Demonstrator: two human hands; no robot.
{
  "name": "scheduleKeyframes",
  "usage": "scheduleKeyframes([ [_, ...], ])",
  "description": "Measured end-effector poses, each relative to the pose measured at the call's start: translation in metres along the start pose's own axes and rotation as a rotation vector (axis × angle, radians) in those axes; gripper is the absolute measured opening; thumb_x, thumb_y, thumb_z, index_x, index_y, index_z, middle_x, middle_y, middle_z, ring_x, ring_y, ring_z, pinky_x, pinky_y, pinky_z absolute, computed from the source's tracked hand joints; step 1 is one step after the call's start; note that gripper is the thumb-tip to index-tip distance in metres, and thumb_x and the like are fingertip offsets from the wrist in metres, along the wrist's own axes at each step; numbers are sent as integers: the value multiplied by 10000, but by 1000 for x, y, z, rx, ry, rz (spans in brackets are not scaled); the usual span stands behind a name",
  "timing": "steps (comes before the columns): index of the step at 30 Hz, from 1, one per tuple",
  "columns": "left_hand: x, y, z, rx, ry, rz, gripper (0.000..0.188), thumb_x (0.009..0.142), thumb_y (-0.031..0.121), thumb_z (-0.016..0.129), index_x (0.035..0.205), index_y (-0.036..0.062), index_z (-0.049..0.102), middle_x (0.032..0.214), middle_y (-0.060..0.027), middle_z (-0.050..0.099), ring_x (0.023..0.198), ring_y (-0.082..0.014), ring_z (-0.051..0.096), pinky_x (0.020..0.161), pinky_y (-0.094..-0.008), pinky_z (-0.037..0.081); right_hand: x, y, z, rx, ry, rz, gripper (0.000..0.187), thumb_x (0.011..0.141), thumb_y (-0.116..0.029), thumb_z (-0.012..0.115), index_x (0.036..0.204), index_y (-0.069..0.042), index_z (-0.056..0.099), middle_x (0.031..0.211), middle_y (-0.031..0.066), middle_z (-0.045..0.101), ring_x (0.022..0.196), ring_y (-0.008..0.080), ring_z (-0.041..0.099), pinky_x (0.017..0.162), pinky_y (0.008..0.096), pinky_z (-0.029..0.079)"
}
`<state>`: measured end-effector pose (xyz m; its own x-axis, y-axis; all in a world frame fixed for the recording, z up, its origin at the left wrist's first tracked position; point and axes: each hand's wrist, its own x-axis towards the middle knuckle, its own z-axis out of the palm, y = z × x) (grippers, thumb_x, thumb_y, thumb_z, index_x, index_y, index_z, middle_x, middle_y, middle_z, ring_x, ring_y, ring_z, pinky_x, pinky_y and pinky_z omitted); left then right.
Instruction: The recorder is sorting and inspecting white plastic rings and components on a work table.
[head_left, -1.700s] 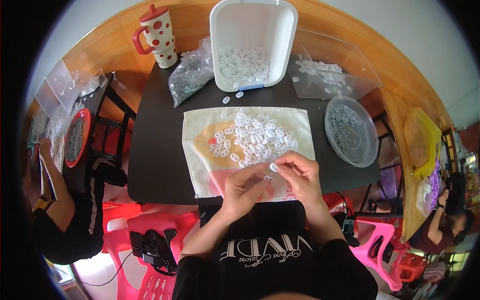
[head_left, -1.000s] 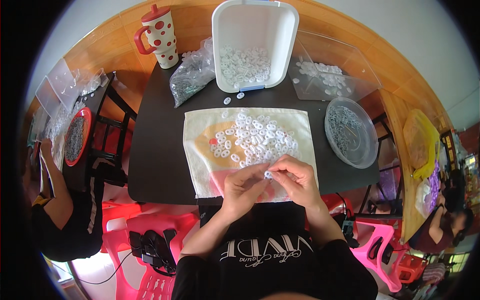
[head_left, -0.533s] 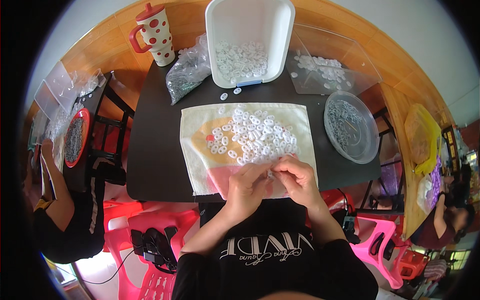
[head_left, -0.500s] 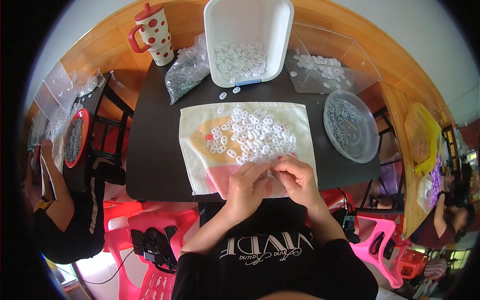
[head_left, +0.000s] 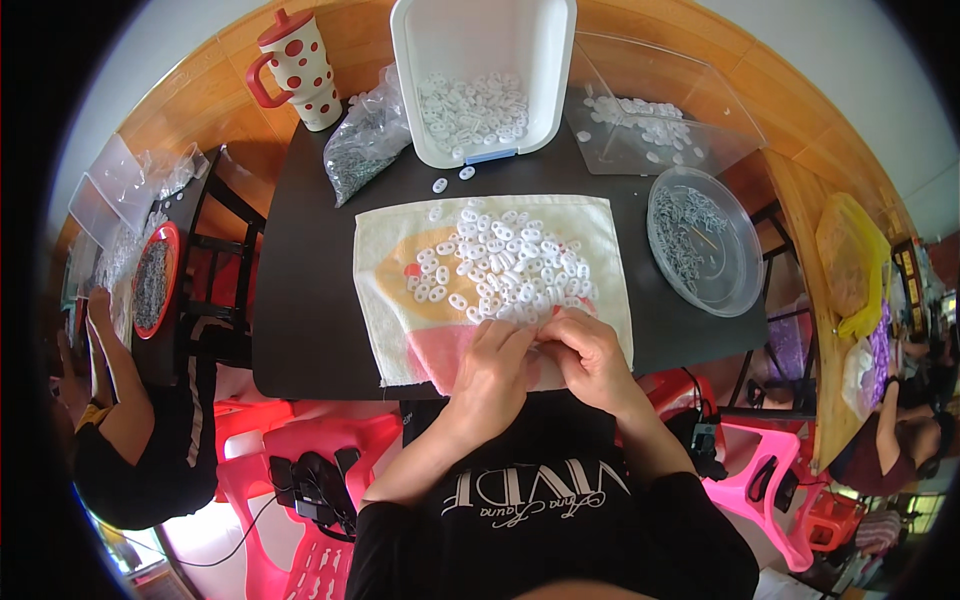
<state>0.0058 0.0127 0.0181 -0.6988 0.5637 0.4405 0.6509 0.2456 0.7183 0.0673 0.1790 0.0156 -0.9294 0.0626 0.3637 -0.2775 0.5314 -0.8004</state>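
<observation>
My left hand [head_left: 492,372] and my right hand [head_left: 592,362] meet over the near edge of a printed towel [head_left: 383,315]. Fingers and thumbs of both are pinched close together. Whatever sits between the fingertips is too small and covered to make out. Just beyond my fingers, a loose pile of small white oval pieces with two holes [head_left: 525,262] spreads over the towel. Some of them lie apart at the pile's left side, above the yellow and pink print.
A white bin [head_left: 566,60] with more white pieces stands at the back. Left of it are a bag of grey bits [head_left: 365,150] and a dotted tumbler [head_left: 305,80]. To the right are a clear box [head_left: 735,140] and a round clear tub [head_left: 735,285]. People sit at both sides.
Both hands stay together at the towel's near edge, with small shifts of the fingers. The whole view has tilted slightly. The pile looks the same.
</observation>
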Motion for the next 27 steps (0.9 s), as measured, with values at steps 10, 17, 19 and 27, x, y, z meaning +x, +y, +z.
scheduleKeyframes([
  [10,2,-12,-12,-137,-112,65,212,756,-100,653,952,-34,700,920,-166,672,836,-341,665,737,-383,543,-4,4,-3,-185,-10,-261,226,658,51,627,857,-53,605,889,106,570,832,347,567,739,430,468],
  [17,4,-10,-13,-108,-159,135,215,695,-138,622,884,-48,670,884,-148,639,800,-334,626,678,-393,521,-6,-4,-5,-297,-114,-365,188,652,-25,656,811,-36,556,898,105,535,836,300,551,742,402,463],
  [19,7,-8,-12,-107,-165,143,221,683,-144,613,877,-49,661,874,-145,627,791,-334,611,662,-398,512,-6,-3,-6,-326,-139,-375,185,649,-42,665,800,-32,559,898,102,538,841,286,553,736,395,466],
  [27,13,-11,-13,-11,-255,233,207,680,-98,641,884,-66,626,871,-163,571,786,-347,562,665,-416,484,3,-4,-9,-322,-134,-435,190,614,-46,653,769,-22,546,893,114,541,775,267,554,655,365,453],
])
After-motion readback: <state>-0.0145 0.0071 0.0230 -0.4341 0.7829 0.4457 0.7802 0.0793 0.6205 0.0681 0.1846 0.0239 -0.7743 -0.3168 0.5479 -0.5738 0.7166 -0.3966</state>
